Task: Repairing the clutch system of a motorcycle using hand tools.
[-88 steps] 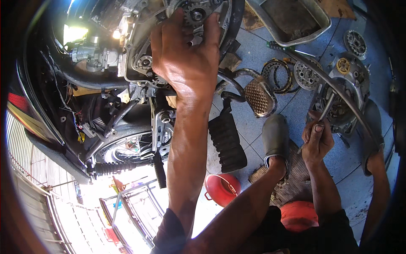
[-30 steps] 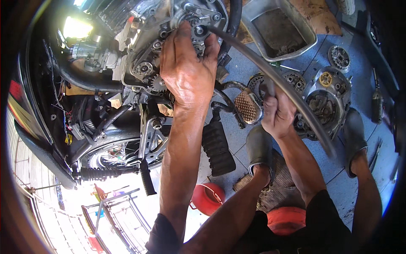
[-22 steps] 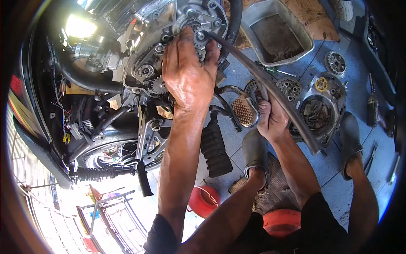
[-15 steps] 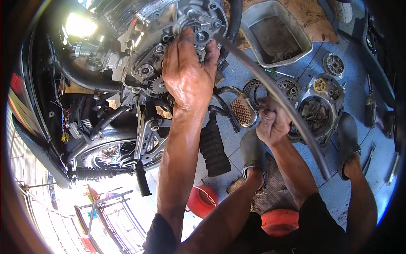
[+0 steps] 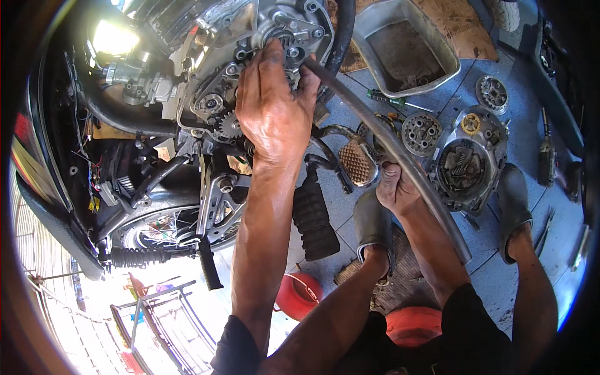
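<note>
My left hand [image 5: 275,109] reaches up to the opened motorcycle engine [image 5: 212,103]. Its fingers curl over something among the gears that the hand hides, and the thumb sits against the upper end of a long grey pipe [image 5: 390,140]. From there the pipe slants down to the right, over my right wrist. My right hand [image 5: 403,190] lies palm up under the pipe, its thumb showing on the left side and its other fingers hidden. Just below the left hand, a toothed gear [image 5: 229,125] shows in the engine.
A metal pan [image 5: 450,81] rests on cardboard at the top. On the tiles lie a round clutch part [image 5: 421,134], an engine cover [image 5: 469,187], a drilled disc [image 5: 492,94] and a green-handled screwdriver [image 5: 384,98]. A ridged metal pedal [image 5: 357,161] and a rubber footrest [image 5: 315,219] jut out nearby.
The pipe's lower end has swung left, and the pipe now crosses over my right hand and wrist. My right hand has turned from curled fingers to palm up. My left hand stays at the engine.
</note>
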`<state>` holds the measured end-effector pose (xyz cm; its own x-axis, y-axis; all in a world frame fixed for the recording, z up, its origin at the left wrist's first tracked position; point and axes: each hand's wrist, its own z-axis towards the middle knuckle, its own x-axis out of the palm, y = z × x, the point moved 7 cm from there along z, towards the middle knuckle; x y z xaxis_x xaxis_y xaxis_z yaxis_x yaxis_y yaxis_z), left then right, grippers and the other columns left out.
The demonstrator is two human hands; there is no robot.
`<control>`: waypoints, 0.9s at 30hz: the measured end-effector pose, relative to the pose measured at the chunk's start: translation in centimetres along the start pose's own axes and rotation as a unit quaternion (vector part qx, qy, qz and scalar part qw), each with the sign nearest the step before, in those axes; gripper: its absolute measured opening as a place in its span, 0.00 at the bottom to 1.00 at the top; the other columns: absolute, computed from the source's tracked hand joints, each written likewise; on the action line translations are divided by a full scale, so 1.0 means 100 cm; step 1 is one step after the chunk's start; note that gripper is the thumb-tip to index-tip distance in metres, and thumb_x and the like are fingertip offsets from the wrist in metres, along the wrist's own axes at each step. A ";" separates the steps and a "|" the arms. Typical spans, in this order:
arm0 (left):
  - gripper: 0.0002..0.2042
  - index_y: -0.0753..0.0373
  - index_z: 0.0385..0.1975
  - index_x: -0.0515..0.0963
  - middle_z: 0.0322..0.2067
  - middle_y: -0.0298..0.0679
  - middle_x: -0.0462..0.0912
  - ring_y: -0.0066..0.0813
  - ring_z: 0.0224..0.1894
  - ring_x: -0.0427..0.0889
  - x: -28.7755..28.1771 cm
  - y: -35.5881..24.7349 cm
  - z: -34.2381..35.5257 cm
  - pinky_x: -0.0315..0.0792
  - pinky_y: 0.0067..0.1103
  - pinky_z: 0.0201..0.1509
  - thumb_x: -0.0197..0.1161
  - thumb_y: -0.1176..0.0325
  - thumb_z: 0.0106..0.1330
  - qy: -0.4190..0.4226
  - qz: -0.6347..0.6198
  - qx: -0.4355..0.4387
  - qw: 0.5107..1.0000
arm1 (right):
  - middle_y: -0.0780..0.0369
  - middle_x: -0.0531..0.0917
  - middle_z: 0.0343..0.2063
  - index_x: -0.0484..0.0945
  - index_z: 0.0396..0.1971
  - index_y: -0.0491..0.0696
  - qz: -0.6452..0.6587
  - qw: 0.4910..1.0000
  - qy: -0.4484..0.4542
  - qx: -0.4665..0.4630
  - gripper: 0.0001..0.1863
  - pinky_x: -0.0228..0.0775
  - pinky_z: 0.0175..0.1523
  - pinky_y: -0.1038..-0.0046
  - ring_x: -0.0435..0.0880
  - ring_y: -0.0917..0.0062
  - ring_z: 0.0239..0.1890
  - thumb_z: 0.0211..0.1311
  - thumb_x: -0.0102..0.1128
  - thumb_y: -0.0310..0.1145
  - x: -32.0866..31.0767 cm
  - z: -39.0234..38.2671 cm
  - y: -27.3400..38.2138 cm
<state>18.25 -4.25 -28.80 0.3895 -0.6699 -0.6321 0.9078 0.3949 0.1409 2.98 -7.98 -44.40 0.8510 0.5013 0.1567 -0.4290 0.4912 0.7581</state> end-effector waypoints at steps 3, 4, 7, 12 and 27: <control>0.23 0.70 0.46 0.78 0.41 0.50 0.83 0.49 0.41 0.83 0.000 -0.001 0.000 0.79 0.34 0.46 0.75 0.69 0.50 -0.009 -0.003 0.009 1.000 | 0.52 0.83 0.26 0.77 0.41 0.33 0.039 0.999 0.001 0.025 0.16 0.77 0.29 0.70 0.86 0.67 0.25 0.72 0.54 0.35 0.003 -0.002 -0.013; 0.23 0.70 0.46 0.78 0.41 0.50 0.83 0.49 0.41 0.83 0.000 -0.001 0.000 0.79 0.33 0.46 0.75 0.69 0.50 -0.011 -0.013 0.009 1.000 | 0.52 0.83 0.25 0.77 0.41 0.33 0.018 1.000 -0.004 0.017 0.16 0.77 0.29 0.69 0.86 0.66 0.25 0.72 0.54 0.35 0.003 -0.001 -0.015; 0.24 0.70 0.46 0.78 0.41 0.50 0.83 0.48 0.41 0.84 0.000 -0.001 0.000 0.79 0.33 0.46 0.75 0.69 0.49 -0.014 -0.009 0.012 1.000 | 0.52 0.83 0.24 0.78 0.41 0.34 -0.032 0.999 -0.001 -0.013 0.16 0.77 0.28 0.69 0.86 0.66 0.24 0.72 0.54 0.35 0.003 0.002 -0.014; 0.23 0.70 0.46 0.78 0.41 0.50 0.83 0.48 0.41 0.83 0.000 -0.002 0.000 0.79 0.33 0.46 0.74 0.68 0.50 -0.007 0.004 0.017 1.000 | 0.53 0.83 0.25 0.78 0.40 0.35 -0.029 1.000 -0.010 -0.003 0.13 0.78 0.29 0.70 0.86 0.66 0.24 0.72 0.55 0.32 0.003 0.004 -0.010; 0.23 0.72 0.47 0.77 0.41 0.51 0.82 0.50 0.41 0.83 -0.002 -0.004 0.001 0.79 0.34 0.45 0.72 0.66 0.54 -0.001 0.011 0.013 1.000 | 0.55 0.82 0.22 0.77 0.40 0.36 0.025 0.998 -0.031 -0.055 0.11 0.76 0.26 0.70 0.84 0.69 0.21 0.72 0.52 0.30 0.001 0.023 0.001</control>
<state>17.86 -4.33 -28.69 0.4099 -0.6623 -0.6271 0.9026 0.3937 0.1742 3.70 -9.51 -42.88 0.8432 0.4836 0.2349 -0.4995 0.5430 0.6750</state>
